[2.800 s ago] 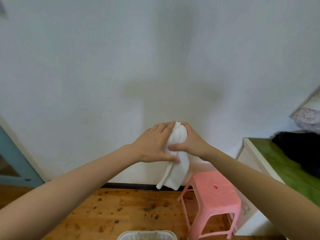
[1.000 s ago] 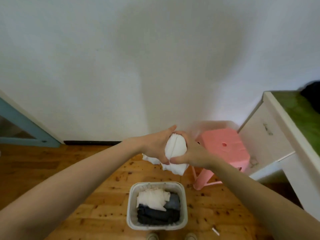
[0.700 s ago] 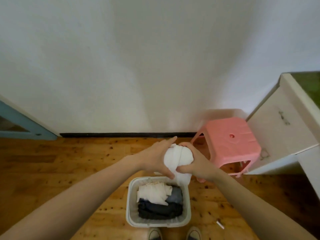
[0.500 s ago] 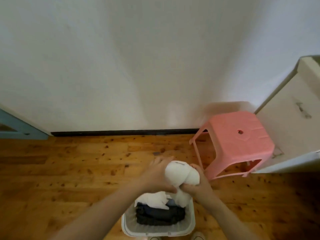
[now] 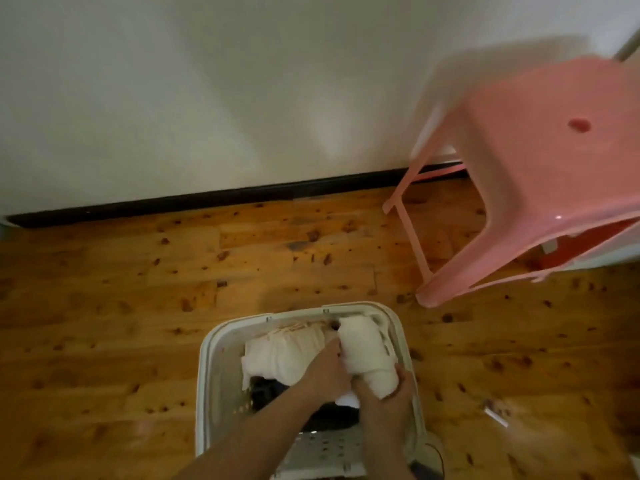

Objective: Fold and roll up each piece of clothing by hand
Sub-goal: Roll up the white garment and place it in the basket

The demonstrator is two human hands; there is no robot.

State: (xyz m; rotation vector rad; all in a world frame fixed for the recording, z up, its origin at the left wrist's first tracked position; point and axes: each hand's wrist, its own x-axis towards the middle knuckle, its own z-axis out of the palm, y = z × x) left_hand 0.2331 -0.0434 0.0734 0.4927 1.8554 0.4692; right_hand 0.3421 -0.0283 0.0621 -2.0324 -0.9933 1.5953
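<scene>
Wooden floor (image 5: 138,306): knotted planks, running out ahead of my fingers to a dark skirting strip.

Pink stool (image 5: 540,174): plastic, well off to the right of and beyond my fingers, blurred; not involved.

White basket (image 5: 207,375): perforated plastic, rim surrounding both my hands. Holds a pale folded piece (image 5: 280,355) just left of my left fingertips, and dark clothing (image 5: 332,415) beneath my wrists.

White roll (image 5: 365,355): the rolled garment, lying inside the basket along its right wall, far end toward the far rim, near end in my right palm.

Right hand (image 5: 388,400): fingers curled around the near end of the white roll, thumb over the top; closed on it.

Left hand (image 5: 325,372): fingers fairly straight and loosely closed, pressed against the left flank of the white roll, steadying rather than gripping.

Step in hand, by my judgement: seating the roll. To do it well I keep the right grip firm until the roll rests fully on the clothes below, wedge it between wall and pale piece, then let go of the loose end last so it cannot unwind.
</scene>
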